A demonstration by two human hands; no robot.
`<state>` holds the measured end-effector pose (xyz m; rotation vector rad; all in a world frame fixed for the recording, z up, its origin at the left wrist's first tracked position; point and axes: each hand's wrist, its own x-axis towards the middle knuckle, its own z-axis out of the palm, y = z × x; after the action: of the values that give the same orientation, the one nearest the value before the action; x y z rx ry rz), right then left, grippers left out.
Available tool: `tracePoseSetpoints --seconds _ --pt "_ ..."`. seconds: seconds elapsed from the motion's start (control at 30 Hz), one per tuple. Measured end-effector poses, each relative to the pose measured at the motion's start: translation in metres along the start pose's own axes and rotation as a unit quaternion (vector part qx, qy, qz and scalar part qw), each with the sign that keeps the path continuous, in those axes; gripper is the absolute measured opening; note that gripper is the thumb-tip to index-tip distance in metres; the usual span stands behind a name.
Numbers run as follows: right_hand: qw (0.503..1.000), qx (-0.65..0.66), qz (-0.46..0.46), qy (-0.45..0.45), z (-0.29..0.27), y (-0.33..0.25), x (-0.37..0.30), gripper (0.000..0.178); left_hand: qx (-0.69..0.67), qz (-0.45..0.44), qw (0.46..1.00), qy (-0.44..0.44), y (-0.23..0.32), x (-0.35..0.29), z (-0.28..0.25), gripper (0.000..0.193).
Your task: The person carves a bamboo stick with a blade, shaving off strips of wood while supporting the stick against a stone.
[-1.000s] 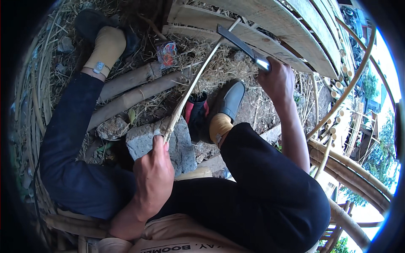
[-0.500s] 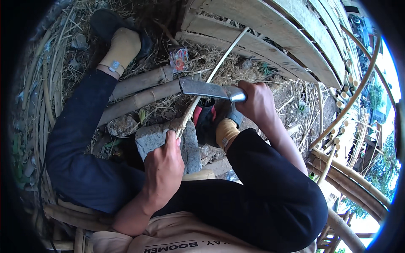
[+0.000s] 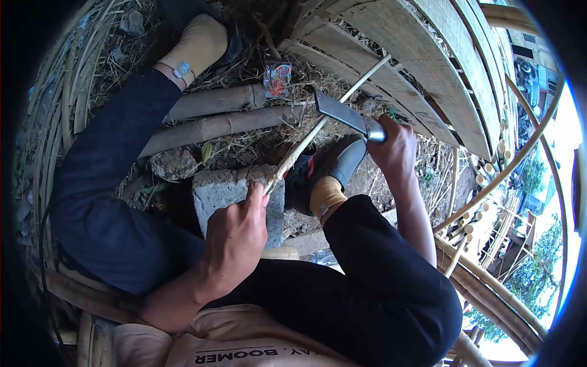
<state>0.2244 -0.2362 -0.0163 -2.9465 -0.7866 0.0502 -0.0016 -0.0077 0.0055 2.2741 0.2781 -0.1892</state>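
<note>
My left hand [image 3: 235, 235] grips the near end of a pale, thin bamboo strip [image 3: 310, 137], thumb and fingers closed on it. The strip slants up and to the right from a grey concrete block [image 3: 206, 202], its lower part looking frayed. My right hand [image 3: 393, 148] is wrapped round the handle of a machete [image 3: 341, 112] with a broad, square-ended blade and a metal collar. That blade crosses the strip near its upper half; whether the two touch, I cannot tell. Most of the handle is hidden inside my fist.
Two thick bamboo poles [image 3: 226, 124] lie beyond the block, with a small colourful packet [image 3: 277, 78] by their ends. A slatted wooden panel [image 3: 391, 46] leans at the upper right. Stacked bamboo [image 3: 483, 177] stands at right; my shoe [image 3: 347, 160] is beside the block.
The machete in my right hand has shifted right and farther up along the strip. The strip now leans more to the right. My left hand keeps its grip, and the whole view has shifted slightly.
</note>
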Motion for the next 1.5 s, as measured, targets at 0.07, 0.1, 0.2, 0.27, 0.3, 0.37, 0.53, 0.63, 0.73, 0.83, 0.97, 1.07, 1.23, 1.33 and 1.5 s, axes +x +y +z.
tracePoseSetpoints --seconds 0.07,0.1,0.2,0.27,0.3,0.37,0.53,0.63,0.73,0.83,0.97,1.07,1.23,1.33,1.5 --pt "1.000 -0.002 -0.008 0.013 -0.007 -0.001 0.001 0.010 -0.015 -0.004 1.000 0.001 -0.001 0.000 0.002 0.011" --pt "1.000 -0.009 -0.007 0.012 -0.011 0.000 0.003 0.010 -0.016 0.000 1.000 0.000 -0.001 0.000 0.001 0.011" --pt "0.995 -0.041 0.089 0.016 -0.006 0.017 0.014 0.013 -0.002 -0.002 1.000 0.012 0.000 -0.004 0.000 0.011" --pt "0.991 -0.082 0.099 0.046 -0.017 0.044 0.016 0.011 -0.025 -0.017 0.999 -0.016 0.002 -0.006 -0.003 0.010" --pt "0.993 -0.069 0.085 0.049 -0.019 0.052 0.012 0.014 -0.024 -0.014 1.000 -0.014 0.001 -0.004 -0.004 0.010" --pt "0.994 -0.045 0.096 0.011 -0.021 0.044 0.003 0.015 -0.015 -0.013 1.000 -0.017 -0.003 -0.005 0.000 0.010" --pt "0.994 0.035 0.082 -0.070 -0.012 0.001 -0.018 0.018 -0.022 -0.016 0.999 -0.021 -0.005 -0.006 0.004 0.010" --pt "0.993 0.104 0.007 -0.062 -0.007 -0.017 -0.025 0.015 -0.015 -0.014 1.000 -0.017 -0.002 -0.003 0.000 0.014" --pt "0.988 0.123 -0.026 -0.091 -0.009 -0.033 -0.020 0.013 -0.027 -0.018 0.999 -0.005 -0.005 -0.003 0.003 0.015" --pt "0.992 0.088 -0.004 -0.092 -0.005 -0.026 -0.016 0.017 0.001 -0.013 1.000 -0.008 0.000 -0.004 0.005 0.016" --pt "0.995 0.058 0.017 -0.078 -0.011 -0.024 -0.012 0.023 0.036 -0.016 0.999 -0.007 0.001 -0.003 0.005 0.018" --pt "0.998 0.031 0.006 -0.063 -0.011 -0.020 -0.009 0.024 0.043 -0.022 0.999 0.006 0.004 -0.004 0.006 0.017" --pt "0.998 -0.038 0.042 -0.005 -0.021 0.007 0.011 0.015 0.036 -0.021 0.999 -0.009 0.002 -0.004 0.003 0.014" --pt "0.992 -0.099 0.084 0.010 -0.043 0.039 0.013 0.015 -0.010 -0.018 0.999 -0.032 0.008 0.001 -0.001 0.011" --pt "0.997 0.014 0.069 -0.023 -0.019 0.029 -0.001 0.017 -0.007 -0.034 0.999 -0.028 0.004 -0.002 -0.002 0.009"
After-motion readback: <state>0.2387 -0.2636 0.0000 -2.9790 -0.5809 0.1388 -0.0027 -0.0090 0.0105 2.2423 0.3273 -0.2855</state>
